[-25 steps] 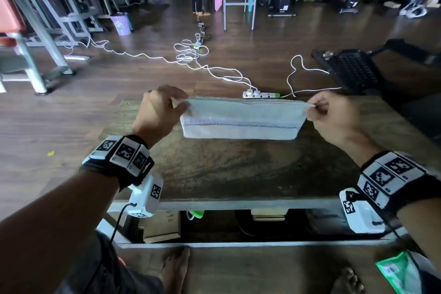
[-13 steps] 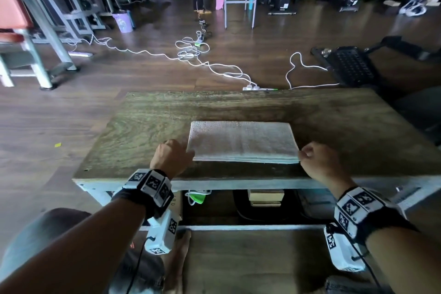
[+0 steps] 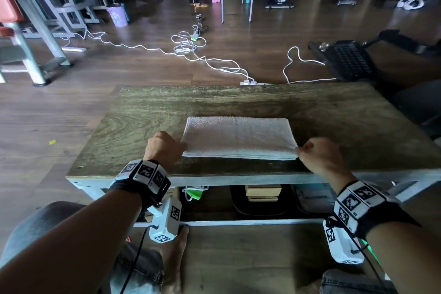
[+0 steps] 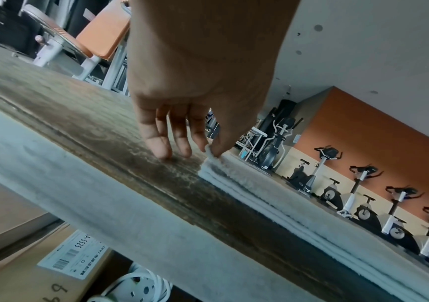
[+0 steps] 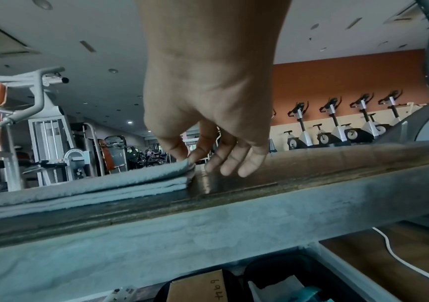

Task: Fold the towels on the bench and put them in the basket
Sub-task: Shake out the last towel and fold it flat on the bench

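A white towel (image 3: pixel 238 137) lies folded in several layers on the wooden bench (image 3: pixel 238 100), near its front edge. My left hand (image 3: pixel 164 148) pinches the towel's near left corner (image 4: pixel 210 152) between thumb and forefinger, while the other fingers (image 4: pixel 161 147) touch the bench. My right hand (image 3: pixel 318 156) pinches the near right corner (image 5: pixel 186 163) the same way, its other fingers (image 5: pixel 236 163) resting on the wood. The towel's stacked edges (image 5: pixel 79 190) show from the side. No basket is in view.
White cables and a power strip (image 3: pixel 249 83) lie on the floor beyond the bench. A black treadmill (image 3: pixel 348 59) stands at the right, gym machines (image 3: pixel 35 19) at the left. Boxes and a dark bag (image 3: pixel 262 194) sit under the bench. My bare foot (image 3: pixel 174 255) is below.
A second ago both hands held the towel up by its top corners. They brought it down toward me and folded it flat on the bench, still pinching the two near corners.
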A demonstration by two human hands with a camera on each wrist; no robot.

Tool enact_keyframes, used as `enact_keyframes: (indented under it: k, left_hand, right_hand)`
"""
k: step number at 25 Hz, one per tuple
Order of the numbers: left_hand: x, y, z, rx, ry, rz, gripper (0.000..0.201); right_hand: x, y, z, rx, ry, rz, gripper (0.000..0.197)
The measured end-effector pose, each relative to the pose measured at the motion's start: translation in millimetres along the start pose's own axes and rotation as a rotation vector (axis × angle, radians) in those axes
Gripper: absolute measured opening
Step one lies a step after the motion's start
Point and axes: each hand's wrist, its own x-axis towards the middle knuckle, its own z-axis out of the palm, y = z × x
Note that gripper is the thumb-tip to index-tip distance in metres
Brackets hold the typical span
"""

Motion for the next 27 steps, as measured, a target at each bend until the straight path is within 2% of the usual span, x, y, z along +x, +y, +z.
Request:
enact_keyframes:
  k: [2,4,6,7,9,10,13,14,16,18,21,27]
  left_hand:
    - [-4.0,2.6,6.6,0.107,0.017,0.146,0.030]
    - [-12.4,6.9,17.9,0.159,-0.017,0.405,0.037]
    - [-23.2,11.8,26.7,0.223,-0.109,0.602,0.039]
    - [-28.9,12.8,29.6,0.256,-0.139,0.648,0.037]
    - [-36.9,10.7,29.9,0.274,-0.109,0.646,0.031]
    - [-40.0,11.8,28.1,0.255,-0.088,0.630,0.034]
    - [-40.4,33.0,30.3,0.107,-0.083,0.651,0.031]
    - [-35.5,44.8,38.4,0.038,-0.087,0.690,0.025]
    - [-27.8,68.9,60.8,0.013,-0.123,0.740,0.033]
    - [-23.8,78.5,83.3,0.135,-0.176,0.705,0.044]
    - [-19.6,62.2,104.1,0.392,-0.237,0.642,0.056]
    - [-14.0,56.4,101.9,0.428,-0.214,0.668,0.056]
  right_hand:
    - [0.5,2.5,7.6,-0.081,0.075,-0.092,0.013]
    - [-0.2,3.9,18.7,-0.073,0.159,-0.322,0.015]
    - [-3.9,1.6,30.7,-0.101,0.046,-0.522,0.029]
    - [-7.0,0.2,36.1,-0.130,-0.010,-0.577,0.030]
    - [-12.3,0.2,40.1,-0.166,0.000,-0.599,0.027]
    - [-14.0,1.3,39.3,-0.190,0.039,-0.584,0.030]
    - [-12.7,-19.3,40.2,-0.177,0.110,-0.533,0.034]
    - [-7.8,-34.3,45.1,-0.132,0.112,-0.531,0.030]
    - [5.3,-61.5,66.4,-0.079,0.037,-0.528,0.029]
    - [16.2,-72.1,94.2,-0.177,-0.070,-0.538,0.048]
    - [18.5,-58.8,115.7,-0.395,-0.092,-0.545,0.070]
    - [21.1,-54.1,110.3,-0.438,-0.087,-0.501,0.070]
